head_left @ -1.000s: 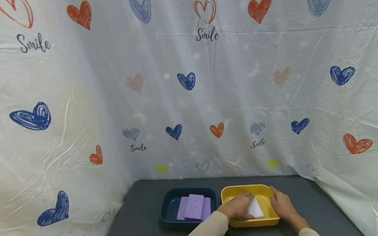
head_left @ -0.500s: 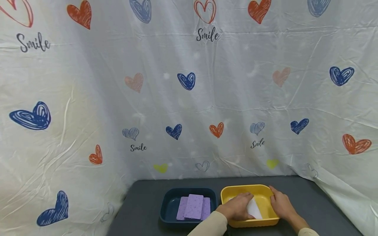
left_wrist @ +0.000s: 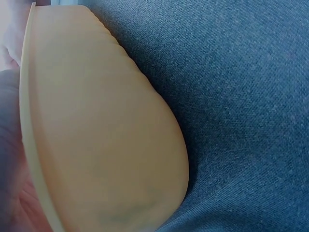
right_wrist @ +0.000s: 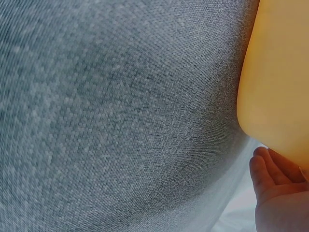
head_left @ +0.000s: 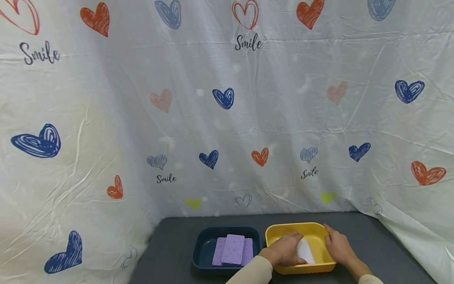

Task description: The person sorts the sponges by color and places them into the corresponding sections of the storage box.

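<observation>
A yellow plastic bin (head_left: 320, 268) stands on the right of the table in the head view. Inside it, my left hand (head_left: 286, 249) grips a plain white block (head_left: 305, 251) that looks like a sponge, fingers over the far side and thumb at the near end. The palm covers the block's left part. My right hand (head_left: 338, 245) holds the bin's right rim near the far corner. In the right wrist view, the right fingers (right_wrist: 263, 174) lie against the bin's outer wall (right_wrist: 280, 87). Mostly the bin's outer side (left_wrist: 106, 106) fills the left wrist view.
Left of the yellow bin, close beside it, is a dark blue bin (head_left: 202, 252). Several purple sponges (head_left: 233, 249) are stacked in it. Both stand on a dark grey tabletop (head_left: 170, 252), with a white heart-print curtain (head_left: 191, 130) behind and at the sides.
The white block has shifted slightly to the left along with my left hand, and a little less of it shows. My right hand keeps its place on the bin's rim.
</observation>
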`<act>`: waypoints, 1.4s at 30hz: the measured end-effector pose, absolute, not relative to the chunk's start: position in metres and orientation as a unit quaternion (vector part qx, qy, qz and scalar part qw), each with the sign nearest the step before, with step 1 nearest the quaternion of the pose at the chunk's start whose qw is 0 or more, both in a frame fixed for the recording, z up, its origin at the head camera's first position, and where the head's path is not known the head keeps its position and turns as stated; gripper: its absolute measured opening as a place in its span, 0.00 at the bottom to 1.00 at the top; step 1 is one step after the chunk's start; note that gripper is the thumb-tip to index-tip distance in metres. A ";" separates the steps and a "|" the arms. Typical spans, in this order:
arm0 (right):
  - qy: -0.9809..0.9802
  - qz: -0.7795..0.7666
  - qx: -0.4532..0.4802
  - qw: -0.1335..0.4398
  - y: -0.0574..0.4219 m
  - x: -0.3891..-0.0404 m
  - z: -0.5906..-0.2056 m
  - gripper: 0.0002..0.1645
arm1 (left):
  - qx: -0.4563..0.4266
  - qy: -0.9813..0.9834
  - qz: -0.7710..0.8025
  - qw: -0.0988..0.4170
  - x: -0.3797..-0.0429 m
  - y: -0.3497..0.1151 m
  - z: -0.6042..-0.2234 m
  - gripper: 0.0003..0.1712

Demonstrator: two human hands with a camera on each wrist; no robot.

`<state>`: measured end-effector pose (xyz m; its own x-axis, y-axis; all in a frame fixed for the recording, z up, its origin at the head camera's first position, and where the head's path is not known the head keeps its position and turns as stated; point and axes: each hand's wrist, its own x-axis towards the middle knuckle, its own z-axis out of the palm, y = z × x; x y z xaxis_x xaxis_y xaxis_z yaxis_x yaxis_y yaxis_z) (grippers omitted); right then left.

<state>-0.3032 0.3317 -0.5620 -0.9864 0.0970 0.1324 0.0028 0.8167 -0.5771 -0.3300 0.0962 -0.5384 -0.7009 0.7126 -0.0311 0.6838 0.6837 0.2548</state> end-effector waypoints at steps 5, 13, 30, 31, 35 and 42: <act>-0.950 0.302 -0.024 0.075 0.331 -0.302 -0.562 0.31 | 0.375 0.916 0.126 0.069 -0.329 0.096 -0.539 0.46; -0.950 0.301 -0.026 0.077 0.327 -0.303 -0.562 0.31 | 0.379 0.915 0.127 0.052 -0.327 0.098 -0.539 0.44; -0.950 0.302 -0.025 0.079 0.326 -0.302 -0.563 0.31 | 0.380 0.913 0.130 0.072 -0.329 0.091 -0.541 0.43; -0.950 0.302 -0.024 0.080 0.326 -0.302 -0.563 0.31 | 0.382 0.912 0.128 0.070 -0.329 0.090 -0.541 0.43; -0.949 0.304 -0.025 0.080 0.328 -0.302 -0.562 0.31 | 0.384 0.911 0.129 0.073 -0.332 0.087 -0.542 0.43; -0.950 0.301 -0.021 0.077 0.332 -0.304 -0.562 0.31 | 0.397 0.905 0.131 0.071 -0.332 0.086 -0.538 0.44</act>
